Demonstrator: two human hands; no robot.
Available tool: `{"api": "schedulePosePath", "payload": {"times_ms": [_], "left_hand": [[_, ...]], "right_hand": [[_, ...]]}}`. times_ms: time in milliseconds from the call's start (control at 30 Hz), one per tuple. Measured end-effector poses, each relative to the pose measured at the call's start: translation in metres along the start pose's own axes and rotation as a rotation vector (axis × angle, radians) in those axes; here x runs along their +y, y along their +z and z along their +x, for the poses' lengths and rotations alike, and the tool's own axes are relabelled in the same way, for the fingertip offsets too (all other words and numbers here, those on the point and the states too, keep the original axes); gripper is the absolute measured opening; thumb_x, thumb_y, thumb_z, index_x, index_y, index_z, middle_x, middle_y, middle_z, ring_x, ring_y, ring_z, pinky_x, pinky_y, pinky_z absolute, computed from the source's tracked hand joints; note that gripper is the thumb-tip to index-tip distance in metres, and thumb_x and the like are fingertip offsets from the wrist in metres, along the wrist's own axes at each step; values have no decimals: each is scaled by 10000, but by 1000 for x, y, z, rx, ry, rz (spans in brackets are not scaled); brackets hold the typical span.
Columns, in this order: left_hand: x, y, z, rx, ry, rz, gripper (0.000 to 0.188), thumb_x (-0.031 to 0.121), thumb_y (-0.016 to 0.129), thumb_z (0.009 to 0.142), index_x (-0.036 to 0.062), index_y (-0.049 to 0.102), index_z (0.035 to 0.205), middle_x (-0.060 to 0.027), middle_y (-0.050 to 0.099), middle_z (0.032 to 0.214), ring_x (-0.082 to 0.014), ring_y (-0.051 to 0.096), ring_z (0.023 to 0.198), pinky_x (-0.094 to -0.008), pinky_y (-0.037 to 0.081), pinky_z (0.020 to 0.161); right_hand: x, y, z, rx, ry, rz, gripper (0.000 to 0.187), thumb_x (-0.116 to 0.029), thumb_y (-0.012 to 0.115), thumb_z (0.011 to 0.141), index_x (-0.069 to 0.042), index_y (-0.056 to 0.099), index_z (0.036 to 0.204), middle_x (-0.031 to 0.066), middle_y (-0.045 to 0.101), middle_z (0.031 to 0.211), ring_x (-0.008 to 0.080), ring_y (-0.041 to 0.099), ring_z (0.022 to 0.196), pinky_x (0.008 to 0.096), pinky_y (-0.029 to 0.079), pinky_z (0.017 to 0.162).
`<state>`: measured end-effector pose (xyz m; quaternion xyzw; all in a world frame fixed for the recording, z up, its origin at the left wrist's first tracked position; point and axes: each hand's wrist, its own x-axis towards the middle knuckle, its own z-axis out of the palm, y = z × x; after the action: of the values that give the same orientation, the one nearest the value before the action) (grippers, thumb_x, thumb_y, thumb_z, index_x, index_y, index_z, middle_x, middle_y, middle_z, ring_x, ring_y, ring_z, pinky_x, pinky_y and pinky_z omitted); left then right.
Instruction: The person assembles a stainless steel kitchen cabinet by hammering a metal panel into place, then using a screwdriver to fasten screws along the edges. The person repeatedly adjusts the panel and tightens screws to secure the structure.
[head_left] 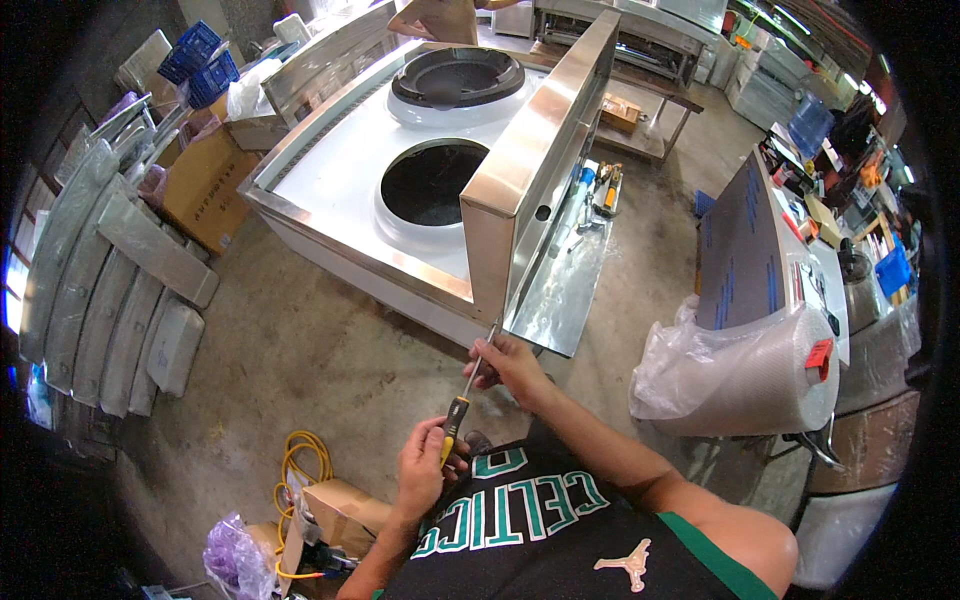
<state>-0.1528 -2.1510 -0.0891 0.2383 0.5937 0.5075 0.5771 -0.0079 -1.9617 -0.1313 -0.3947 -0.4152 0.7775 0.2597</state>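
Observation:
My left hand (pixel 422 458) is closed around the black and yellow handle of a screwdriver (pixel 457 413). The fingers of my right hand (pixel 510 364) pinch its metal shaft close to the tip. That tip points up at the lower near corner of a stainless steel wok range (pixel 330 205); whether it sits in a screw cannot be made out. Along the range's right side rises a tall steel panel (pixel 530 140). Its top has a round opening (pixel 434 182) nearer me and a black burner ring (pixel 458 78) farther off.
Tools lie on a steel ledge (pixel 565 300) right of the range. Farther right stand a bubble wrap roll (pixel 740 375) and a cluttered workbench (pixel 835 300). Wrapped steel panels (pixel 110 290) lean at left; a yellow hose (pixel 310 452) lies lower left. Another person (pixel 445 20) stands beyond the range.

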Motion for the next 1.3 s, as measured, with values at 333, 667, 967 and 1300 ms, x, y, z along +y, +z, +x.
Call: {"api": "schedulePosePath", "payload": {"times_ms": [333, 667, 967, 1300], "left_hand": [[-11, -2, 13, 52, 530, 736, 452, 315, 600, 1041, 23, 489, 1368, -114, 663, 1071, -161, 673, 790, -268, 531, 602], [-8, -12, 24, -129, -89, 22, 429, 294, 512, 1078, 7, 465, 1393, -109, 652, 979, -124, 638, 710, -243, 531, 618], [-12, -11, 28, -58, -88, -137, 337, 252, 522, 1075, 35, 494, 1330, -100, 670, 943, -128, 648, 746, -266, 547, 633], [-13, -1, 23, 45, 133, 289, 350, 197, 702, 973, -8, 554, 1214, -88, 652, 1009, -105, 626, 782, -272, 567, 655]], "right_hand": [[5, -6, 5, 10, -41, -96, 343, -359, 609, 1032, -21, 614, 1093, 131, 737, 932, 165, 681, 716, 292, 569, 680], [3, -5, 1, -68, -79, 98, 320, -341, 603, 1041, -23, 619, 1080, 128, 731, 916, 164, 683, 718, 309, 578, 682], [2, -3, 5, 14, -4, 67, 306, -312, 597, 1047, -13, 624, 1106, 129, 734, 931, 164, 693, 757, 311, 577, 703], [6, -10, 6, 48, -91, -44, 318, -305, 646, 1019, -3, 623, 1114, 125, 731, 946, 152, 678, 735, 294, 567, 673]]}}
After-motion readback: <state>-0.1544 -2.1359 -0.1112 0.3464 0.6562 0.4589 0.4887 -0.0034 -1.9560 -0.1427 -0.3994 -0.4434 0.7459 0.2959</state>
